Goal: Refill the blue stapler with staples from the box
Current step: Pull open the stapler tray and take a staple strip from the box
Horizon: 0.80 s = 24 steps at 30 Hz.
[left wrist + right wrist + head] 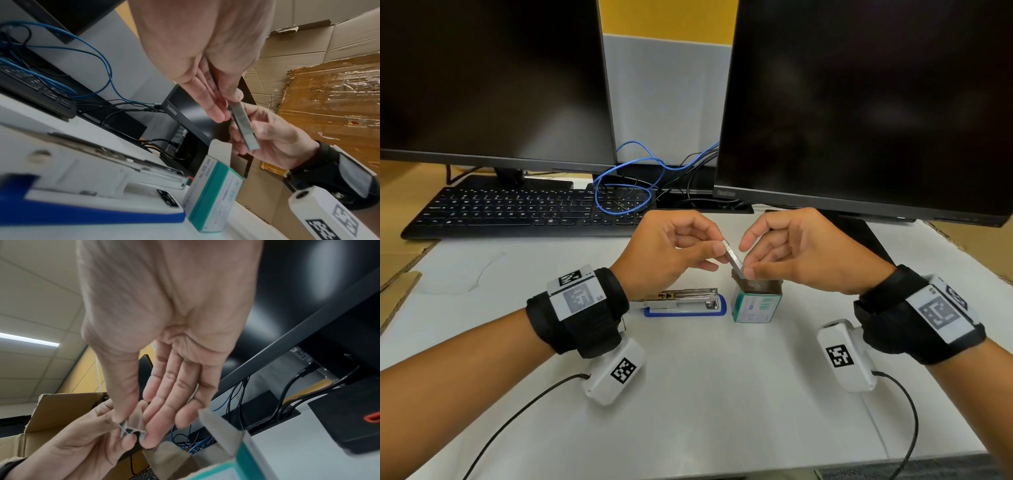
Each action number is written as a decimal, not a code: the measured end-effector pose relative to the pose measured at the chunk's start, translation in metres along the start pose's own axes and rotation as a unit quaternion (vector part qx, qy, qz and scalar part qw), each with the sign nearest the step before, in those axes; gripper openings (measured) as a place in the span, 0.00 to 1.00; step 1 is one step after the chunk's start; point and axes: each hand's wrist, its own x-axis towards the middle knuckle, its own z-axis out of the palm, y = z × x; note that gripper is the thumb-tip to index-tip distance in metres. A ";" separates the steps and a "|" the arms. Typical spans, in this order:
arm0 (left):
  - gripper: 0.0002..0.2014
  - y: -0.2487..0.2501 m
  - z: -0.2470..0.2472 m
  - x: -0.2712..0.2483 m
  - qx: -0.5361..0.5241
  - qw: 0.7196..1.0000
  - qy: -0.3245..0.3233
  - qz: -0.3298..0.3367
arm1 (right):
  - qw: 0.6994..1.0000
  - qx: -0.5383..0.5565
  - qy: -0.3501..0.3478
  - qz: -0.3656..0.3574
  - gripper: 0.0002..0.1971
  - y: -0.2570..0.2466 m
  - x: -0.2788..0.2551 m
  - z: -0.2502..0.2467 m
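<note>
A silver staple strip hangs slanted above the open teal and white staple box. My left hand pinches its upper end between thumb and forefinger. My right hand pinches the lower end just over the box's open flaps. The blue stapler lies on the white desk left of the box, its top swung open and the metal magazine bare. In the left wrist view the strip runs from my left fingertips down to the right hand. The right wrist view shows the strip's end.
A black keyboard and a looped blue cable lie behind the hands. Two dark monitors stand at the back of the desk. Brown cardboard lies to the right. Black wrist-camera cords trail toward the front edge.
</note>
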 end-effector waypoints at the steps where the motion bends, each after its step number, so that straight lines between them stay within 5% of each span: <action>1: 0.04 0.000 -0.001 0.000 -0.004 1.000 0.000 -0.001 | 1.000 -0.001 -0.007 0.003 0.13 0.001 -0.001 0.000; 14: 0.04 -0.007 -0.002 -0.009 0.027 0.999 0.007 -0.035 | 0.984 -0.173 0.032 -0.029 0.17 0.010 -0.001 -0.003; 24: 0.04 -0.008 0.000 -0.009 0.042 0.998 0.013 -0.039 | 0.951 -0.306 -0.022 -0.028 0.11 0.013 -0.002 0.004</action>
